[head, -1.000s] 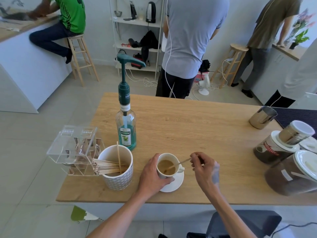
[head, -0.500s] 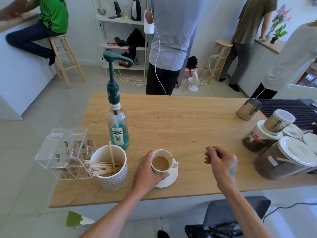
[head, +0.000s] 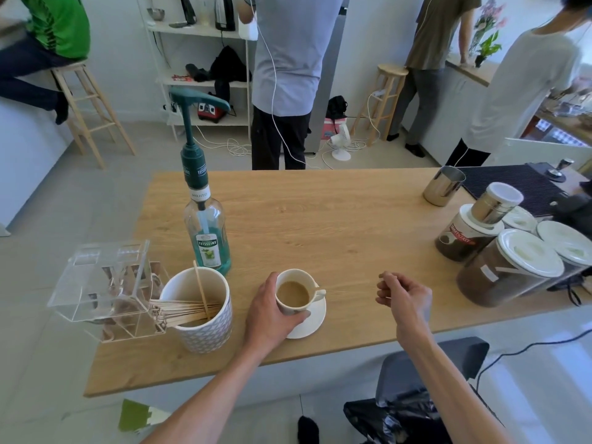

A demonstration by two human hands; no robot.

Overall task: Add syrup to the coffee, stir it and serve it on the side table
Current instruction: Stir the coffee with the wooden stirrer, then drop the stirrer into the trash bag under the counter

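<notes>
A white cup of milky coffee [head: 292, 294] stands on a white saucer [head: 312, 325] near the front edge of the wooden table [head: 320, 225]. My left hand [head: 272, 312] wraps the cup's left side. My right hand [head: 407, 298] hovers to the right of the cup, off the table, with its fingers pinched. A thin wooden stir stick [head: 352, 290] shows only faintly, running from those fingers toward the cup's handle. The syrup bottle [head: 206, 232] with a green pump stands upright behind and left of the cup.
A patterned mug [head: 205, 328] with stir sticks and a clear acrylic box [head: 102, 283] sit left of the cup. Coffee jars [head: 509, 270] and a steel pitcher [head: 443, 185] crowd the table's right end. Several people stand beyond the table. A grey chair [head: 432, 363] is below my right arm.
My right hand lifted the stir stick out of the coffee and drew away to the right. My left hand stayed on the cup. The camera view shifted slightly.
</notes>
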